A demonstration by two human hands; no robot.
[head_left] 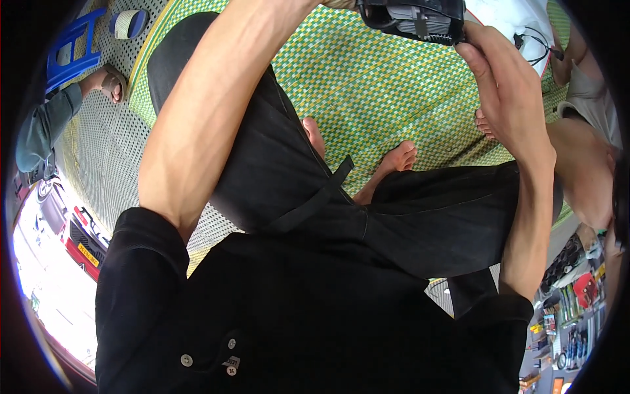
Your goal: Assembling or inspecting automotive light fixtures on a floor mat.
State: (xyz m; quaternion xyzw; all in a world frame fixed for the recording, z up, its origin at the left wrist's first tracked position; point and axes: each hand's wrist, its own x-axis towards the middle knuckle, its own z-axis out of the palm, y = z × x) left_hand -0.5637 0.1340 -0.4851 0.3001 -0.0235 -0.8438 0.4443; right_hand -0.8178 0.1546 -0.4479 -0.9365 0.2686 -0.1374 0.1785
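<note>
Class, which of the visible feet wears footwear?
The far-left foot, in a brown strapped sandal; the other visible feet, on the green-and-yellow woven mat, are bare.

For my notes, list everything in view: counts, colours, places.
Finned device: one, black and grey, top
Woven mat: one, green, yellow and white, centre
Perforated covering: one, grey, left
Plastic frame: one, blue, upper left
Slipper: one, white-blue, upper left
Sheet material: one, white, upper right
Cable: one, black, upper right
Worn sandal: one, brown, left
Other person: one, pale clothing, right
Vehicle: at least one, red, lower left
Goods: many, mixed colours, lower right
Shirt: one, black, bottom
Trousers: one pair, black, centre
Own bare feet: two, centre
Left hand: one, mostly cut off, top
Right hand: one, holding device, upper right
</note>
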